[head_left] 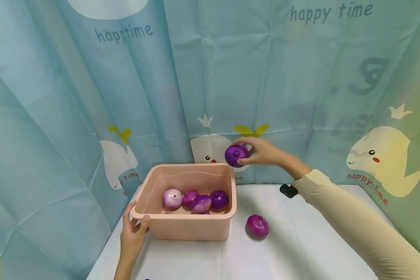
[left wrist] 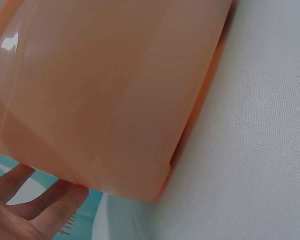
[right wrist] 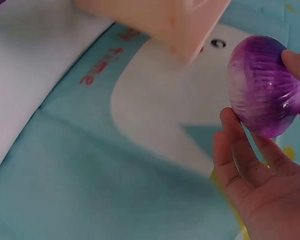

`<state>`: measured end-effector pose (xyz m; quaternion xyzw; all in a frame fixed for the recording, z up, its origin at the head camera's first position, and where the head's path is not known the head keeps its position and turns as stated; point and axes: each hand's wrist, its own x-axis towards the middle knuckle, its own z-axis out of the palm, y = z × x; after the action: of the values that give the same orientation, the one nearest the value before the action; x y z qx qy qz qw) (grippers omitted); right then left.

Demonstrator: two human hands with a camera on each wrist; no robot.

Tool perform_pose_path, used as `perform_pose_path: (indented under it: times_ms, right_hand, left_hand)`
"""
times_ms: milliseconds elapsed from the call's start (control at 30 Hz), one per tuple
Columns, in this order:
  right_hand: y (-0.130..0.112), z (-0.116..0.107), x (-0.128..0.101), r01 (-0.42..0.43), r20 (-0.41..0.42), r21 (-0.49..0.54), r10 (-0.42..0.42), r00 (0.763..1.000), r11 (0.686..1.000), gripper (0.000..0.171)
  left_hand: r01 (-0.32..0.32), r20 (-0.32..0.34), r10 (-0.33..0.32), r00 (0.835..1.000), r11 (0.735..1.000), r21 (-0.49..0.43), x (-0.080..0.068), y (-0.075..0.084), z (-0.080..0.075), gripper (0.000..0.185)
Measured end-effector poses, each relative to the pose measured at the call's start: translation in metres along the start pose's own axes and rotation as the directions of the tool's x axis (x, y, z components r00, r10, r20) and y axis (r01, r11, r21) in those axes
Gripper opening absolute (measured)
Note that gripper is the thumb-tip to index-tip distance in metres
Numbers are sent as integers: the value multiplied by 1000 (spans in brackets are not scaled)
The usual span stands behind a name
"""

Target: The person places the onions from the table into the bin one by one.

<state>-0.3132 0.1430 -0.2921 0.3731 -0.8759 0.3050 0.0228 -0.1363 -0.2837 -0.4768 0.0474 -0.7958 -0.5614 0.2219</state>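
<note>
Left hand: the left hand (head_left: 133, 233) grips the near-left corner of the bin, thumb over the rim and fingers (left wrist: 45, 210) against the smooth outer wall.
Bin: the pink plastic bin (head_left: 192, 229) is rectangular with rounded corners and a glossy surface; it stands on the white cloth-covered table (head_left: 301, 249), whose fine weave shows in the left wrist view.
Contents: four round purple onions (head_left: 196, 200) lie in a row inside, the leftmost pale and whitish.
Loose onion: a deep purple onion on the table (head_left: 257, 226) sits at about 4 o'clock from the bin, just beside it.
Right hand: the right hand (head_left: 262, 151) holds a glossy, ribbed held onion (head_left: 236, 154) between fingertips and thumb, above the bin's far-right corner, at 1 o'clock.
Backdrop: a creased teal curtain (head_left: 91, 97) with printed whales.
</note>
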Motion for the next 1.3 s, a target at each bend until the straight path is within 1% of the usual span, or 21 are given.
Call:
perform_pose_path:
  times_ms: [200,433,600,767,933,1133,1300]
  right_hand:
    - [-15,27,27,66,36,50,-68,997,997,56]
    - [-34,60,52,125,63,99,-131,989,987,54]
    - [-44,77,64,173,81,92,-180,980,981,50]
    - [-48,88,70,203,83,82,-210,974,976,48]
    - [-48,93,71,193,84,92,-201,976,977,47]
    - [-47,95,70,165,88,105,-174,981,981,49]
    - [-48,96,70,129,98,166,-146,984,978,63]
  left_hand:
    - [-18,-14,18,1000,1000,-2,0,0,1,65]
    - [-29,-22,29,999,1000,11,-1,0,0,65]
    - [-22,-17,22,1000,1000,14,0,0,-1,66]
    - [-6,-12,6,1000,1000,5,1,-1,-1,66]
    - [11,-13,-11,1000,1000,12,1,-1,0,67]
    - [6,-21,-6,1000,1000,24,0,-1,0,66]
    - [2,-22,-1,1000,1000,22,0,-1,1,65]
